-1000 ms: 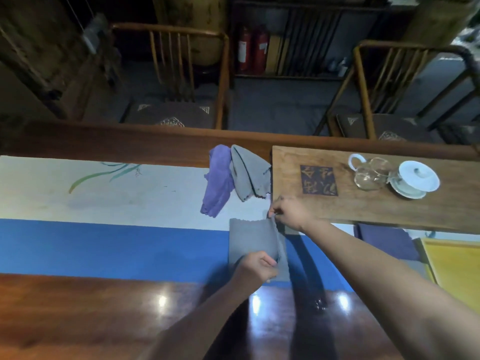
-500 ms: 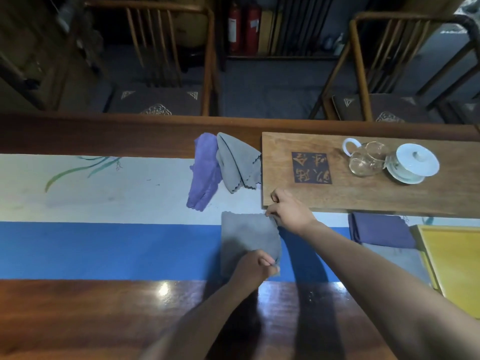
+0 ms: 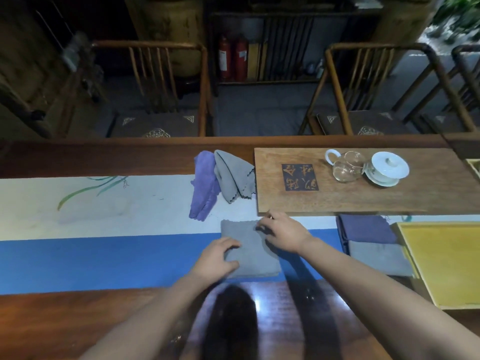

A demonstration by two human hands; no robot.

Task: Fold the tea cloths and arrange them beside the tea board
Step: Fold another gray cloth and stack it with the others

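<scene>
We see a folded grey microfibre tea cloth (image 3: 250,252) lying flat on the blue band of the white-and-blue table runner (image 3: 104,261), just near and left of the rectangular wooden tea board (image 3: 363,196). The left hand (image 3: 217,258) rests on the cloth's near-left part, its fingers curled down onto the fabric with the thumb beside them; we cannot tell whether they pinch an edge or only press. The right hand (image 3: 283,233) sits on the cloth's far-right corner, fingers bent with the tips together on the fabric; whether they nip the corner is not clear.

Two unfolded cloths lie crumpled at the board's left edge, on the far part of the runner: a crumpled purple microfibre cloth (image 3: 204,185) on the left and a crumpled grey cloth with a scalloped dark hem (image 3: 235,176) touching it on the right, the latter reaching the board's edge.

Near the board's near edge, to the right, a folded dark purple cloth (image 3: 365,228) lies with a folded grey cloth (image 3: 379,258) just nearer, both beside a yellow rectangular tray (image 3: 446,263).

On the board stand a clear glass pitcher with a white handle (image 3: 346,168) and a white lidded porcelain cup on a saucer (image 3: 387,168), touching or nearly so. A dark square carved seal panel (image 3: 300,177) marks the board's left part.
</scene>
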